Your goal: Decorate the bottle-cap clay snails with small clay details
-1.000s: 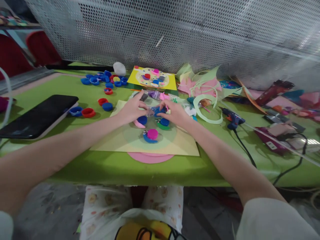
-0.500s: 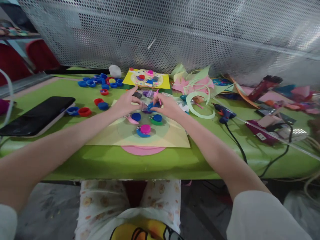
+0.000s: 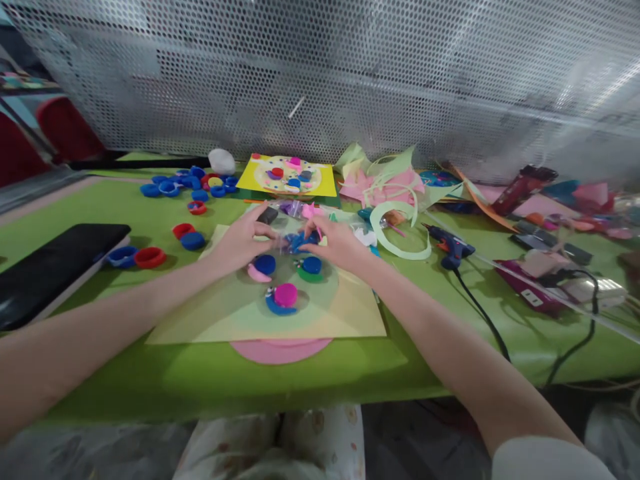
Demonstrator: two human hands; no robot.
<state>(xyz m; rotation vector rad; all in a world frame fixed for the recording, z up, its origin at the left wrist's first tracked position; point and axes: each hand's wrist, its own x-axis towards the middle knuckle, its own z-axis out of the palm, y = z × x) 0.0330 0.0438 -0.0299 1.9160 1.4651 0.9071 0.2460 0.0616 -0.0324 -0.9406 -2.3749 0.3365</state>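
Small blue piece [image 3: 299, 241] sits at the top of the pale yellow sheet [image 3: 345, 319], and both hands are on it: left hand [image 3: 239, 244] pinches from nine o'clock, right hand [image 3: 336, 244] pinches from three o'clock, fingertips closed on it. Just below, at six, a blue cap [image 3: 265, 264], a blue-on-green cap [image 3: 311, 267] and a pink cap [image 3: 285, 294]. Out at three o'clock lies the glue gun [image 3: 451, 244]; at nine, the black phone [image 3: 53, 265]; at ten, loose caps [image 3: 150, 257].
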